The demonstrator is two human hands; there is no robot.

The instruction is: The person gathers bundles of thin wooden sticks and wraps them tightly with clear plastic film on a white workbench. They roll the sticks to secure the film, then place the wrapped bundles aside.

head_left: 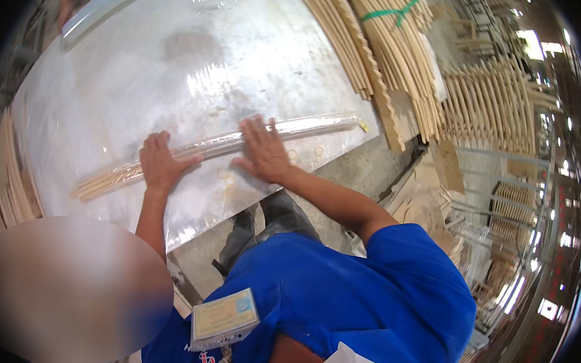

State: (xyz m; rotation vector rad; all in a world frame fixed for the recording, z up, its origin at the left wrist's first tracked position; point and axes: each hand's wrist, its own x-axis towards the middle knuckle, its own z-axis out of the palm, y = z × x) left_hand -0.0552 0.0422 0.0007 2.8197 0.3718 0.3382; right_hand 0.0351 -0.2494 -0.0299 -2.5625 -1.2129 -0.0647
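A long, thin bundle of pale wooden sticks (216,145) in clear plastic film lies slantwise across the near part of a table covered in shiny sheeting (130,85). My left hand (160,163) rests on the bundle's left part, fingers spread and thumb reaching to the right. My right hand (266,152) lies flat over its middle, with the fingers apart. Bare stick ends show at the left. A small yellow piece (364,127) sits at the right end. Several rubber bands (229,183) lie on the table near my hands.
Wooden strips (397,61), some tied with a green strap (390,14), stand at the table's right. More strips (15,171) are at the left edge. A long translucent roll (115,6) lies along the far left edge, near another person's arm (65,1). Racks of wooden parts (491,104) stand farther right.
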